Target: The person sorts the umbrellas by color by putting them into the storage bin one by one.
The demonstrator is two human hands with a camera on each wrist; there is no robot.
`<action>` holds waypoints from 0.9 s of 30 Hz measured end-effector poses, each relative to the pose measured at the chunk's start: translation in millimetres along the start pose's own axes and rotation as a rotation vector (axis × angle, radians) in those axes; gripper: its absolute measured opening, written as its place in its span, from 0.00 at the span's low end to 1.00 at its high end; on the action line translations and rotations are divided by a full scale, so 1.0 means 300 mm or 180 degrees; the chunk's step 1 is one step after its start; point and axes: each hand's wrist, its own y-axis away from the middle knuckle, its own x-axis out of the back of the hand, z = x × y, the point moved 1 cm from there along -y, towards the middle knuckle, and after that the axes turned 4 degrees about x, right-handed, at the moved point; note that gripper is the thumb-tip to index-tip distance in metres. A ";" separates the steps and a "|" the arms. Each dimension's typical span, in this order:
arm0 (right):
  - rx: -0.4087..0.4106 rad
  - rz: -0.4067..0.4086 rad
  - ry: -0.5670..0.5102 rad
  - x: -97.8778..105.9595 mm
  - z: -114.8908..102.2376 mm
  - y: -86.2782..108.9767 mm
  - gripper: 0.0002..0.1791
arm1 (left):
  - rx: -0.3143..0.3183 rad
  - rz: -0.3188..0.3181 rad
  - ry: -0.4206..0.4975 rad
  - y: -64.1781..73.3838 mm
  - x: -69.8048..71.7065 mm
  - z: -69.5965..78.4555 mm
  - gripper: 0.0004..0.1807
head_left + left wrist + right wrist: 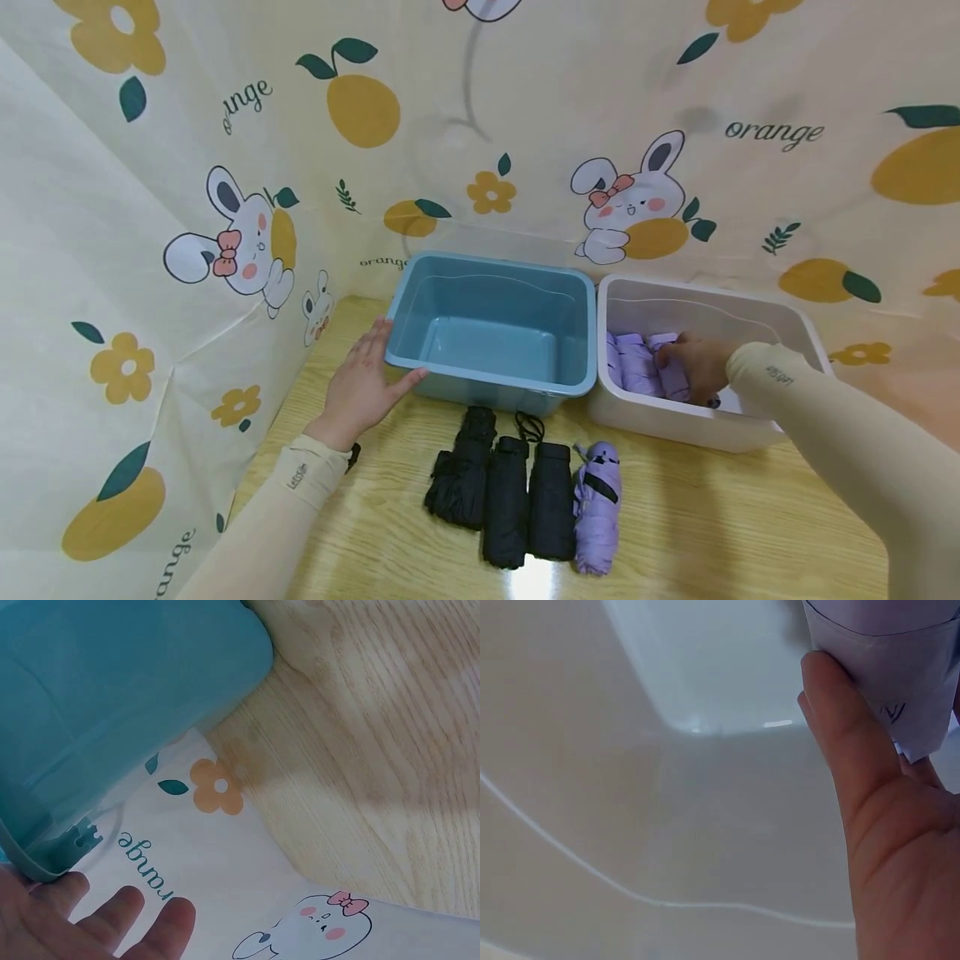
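Observation:
Inside the white bin (690,425), my right hand (699,362) grips a purple folded umbrella (672,375). The right wrist view shows the thumb along one side of that umbrella (889,667); part of the grip is out of frame. More purple folded umbrellas (637,367) lie to its left in the same bin. My left hand (360,387) rests against the left front corner of the blue bin (495,387), its fingers extended and touching the rim. Nothing lies inside the blue bin.
In front of the bins, three black folded umbrellas (507,500) lie side by side on the wooden table (390,517), with a purple folded umbrella (597,508) at their right. A patterned sheet (525,125) rises behind and to the left.

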 end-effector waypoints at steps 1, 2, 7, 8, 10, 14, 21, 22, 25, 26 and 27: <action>0.0010 -0.0012 0.0027 -0.008 0.004 -0.003 0.46 | -0.0007 -0.0005 -0.0002 0.001 0.000 0.001 0.56; 0.0013 -0.0026 0.0048 -0.015 0.009 -0.007 0.46 | -0.0013 -0.0005 0.0000 0.002 0.001 0.003 0.56; 0.0115 -0.0071 0.0147 -0.030 0.017 -0.016 0.42 | -0.0032 0.0011 -0.0021 0.004 0.003 0.005 0.56; 0.0144 -0.0081 0.0141 -0.029 0.016 -0.017 0.41 | -0.0032 0.0020 -0.0028 0.004 0.003 0.005 0.56; 0.0210 -0.0096 0.0155 -0.029 0.016 -0.017 0.40 | -0.0032 0.0031 -0.0038 0.004 0.006 0.006 0.56; 0.0253 -0.0119 0.0169 -0.034 0.024 -0.021 0.36 | -0.0031 0.0039 -0.0031 0.002 0.008 0.011 0.56; 0.0130 -0.0240 0.0084 -0.049 0.060 -0.037 0.36 | 0.0001 -0.0042 -0.0084 0.000 0.006 0.012 0.56; 0.0132 -0.0253 0.0101 -0.050 0.065 -0.040 0.36 | 0.0002 -0.0054 -0.0094 0.000 0.006 0.011 0.56; 0.0169 -0.0306 0.0082 -0.051 0.073 -0.047 0.37 | -0.0007 -0.0061 -0.0102 -0.001 0.009 0.012 0.56; 0.0143 -0.0344 0.0018 -0.050 0.071 -0.048 0.37 | -0.0013 -0.0063 -0.0108 -0.002 0.009 0.012 0.56; 0.0156 -0.0386 -0.0013 -0.050 0.070 -0.049 0.36 | -0.0016 -0.0065 -0.0112 -0.003 0.010 0.011 0.56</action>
